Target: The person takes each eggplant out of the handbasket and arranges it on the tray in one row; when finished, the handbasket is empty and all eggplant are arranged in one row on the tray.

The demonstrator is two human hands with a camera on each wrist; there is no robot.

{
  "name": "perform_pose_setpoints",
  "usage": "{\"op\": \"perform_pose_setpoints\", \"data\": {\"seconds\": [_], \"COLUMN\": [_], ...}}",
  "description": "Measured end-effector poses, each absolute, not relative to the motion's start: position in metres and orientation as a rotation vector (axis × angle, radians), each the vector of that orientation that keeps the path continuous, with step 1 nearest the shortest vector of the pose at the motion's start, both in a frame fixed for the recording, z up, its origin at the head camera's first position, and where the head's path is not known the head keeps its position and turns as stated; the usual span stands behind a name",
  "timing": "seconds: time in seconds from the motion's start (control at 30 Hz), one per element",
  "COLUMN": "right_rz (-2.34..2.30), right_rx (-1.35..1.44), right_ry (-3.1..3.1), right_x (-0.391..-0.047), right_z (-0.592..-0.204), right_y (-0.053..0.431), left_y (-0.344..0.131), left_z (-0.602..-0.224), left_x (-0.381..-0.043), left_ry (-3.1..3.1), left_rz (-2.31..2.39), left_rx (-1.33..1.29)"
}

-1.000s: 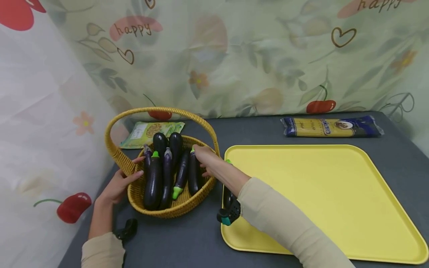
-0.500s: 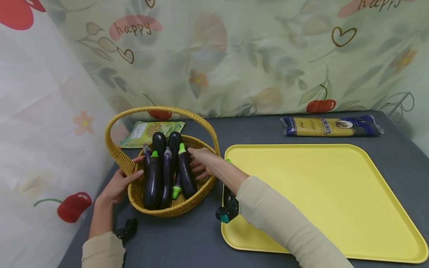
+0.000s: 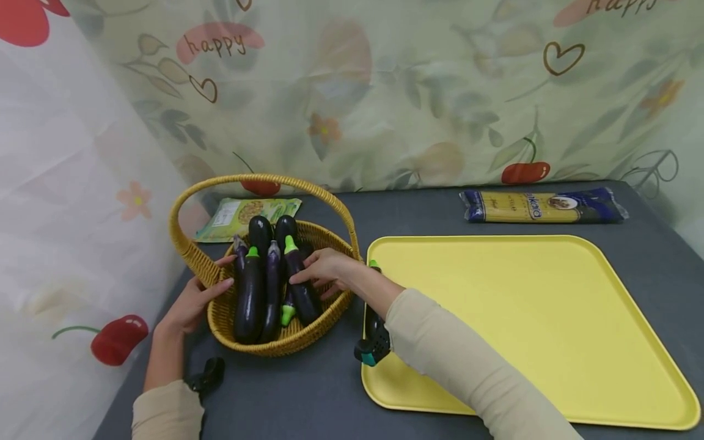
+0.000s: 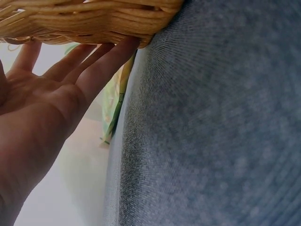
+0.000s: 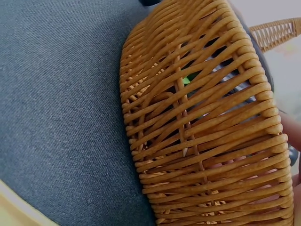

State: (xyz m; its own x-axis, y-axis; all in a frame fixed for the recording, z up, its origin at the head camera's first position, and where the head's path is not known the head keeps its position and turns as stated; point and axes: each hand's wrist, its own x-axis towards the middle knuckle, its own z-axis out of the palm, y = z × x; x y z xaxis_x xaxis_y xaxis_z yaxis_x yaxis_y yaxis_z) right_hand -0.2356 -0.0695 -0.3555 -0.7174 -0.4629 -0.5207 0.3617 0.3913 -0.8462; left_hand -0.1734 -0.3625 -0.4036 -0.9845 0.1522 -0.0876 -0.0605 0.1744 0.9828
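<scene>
In the head view, my left hand (image 3: 192,302) holds the left side of a wicker basket (image 3: 280,349), by the foot of its arched handle. Its fingertips touch the woven wall in the left wrist view. Several dark eggplants lie in the basket, some with green stems and some with purplish ones. My right hand (image 3: 328,270) reaches over the right rim and grips the rightmost green-stemmed eggplant (image 3: 308,305), a digit lying across its top. In the right wrist view, the basket wall hides most of that hand; only part of its fingers (image 5: 292,132) shows.
A yellow tray (image 3: 528,318) lies right of the basket. Another eggplant (image 3: 374,324) is at its left edge, partly hidden by my right wrist. A green food packet (image 3: 242,214) lies behind the basket, and a pasta packet (image 3: 541,206) at the back right.
My right hand first held the eggplant by its stem end at the basket's right. It shifted it left, loosened beside it, and now has fingers on its middle. The left hand stayed put.
</scene>
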Motion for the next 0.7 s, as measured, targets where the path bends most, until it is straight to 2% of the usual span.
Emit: {"op": "perform_pose_setpoints", "data": {"seconds": [0.7], "right_rz": [-1.559], "right_rx": [-0.162], "right_ry": [1.698], "right_x": [-0.2367], "right_z": [-0.3547], "right_y": [-0.0655], "left_y": [-0.3622], "left_z": [-0.4008], "left_x": [-0.1731], "left_ry": [2.273], "left_rz": [1.902], "left_rx": [0.088]}}
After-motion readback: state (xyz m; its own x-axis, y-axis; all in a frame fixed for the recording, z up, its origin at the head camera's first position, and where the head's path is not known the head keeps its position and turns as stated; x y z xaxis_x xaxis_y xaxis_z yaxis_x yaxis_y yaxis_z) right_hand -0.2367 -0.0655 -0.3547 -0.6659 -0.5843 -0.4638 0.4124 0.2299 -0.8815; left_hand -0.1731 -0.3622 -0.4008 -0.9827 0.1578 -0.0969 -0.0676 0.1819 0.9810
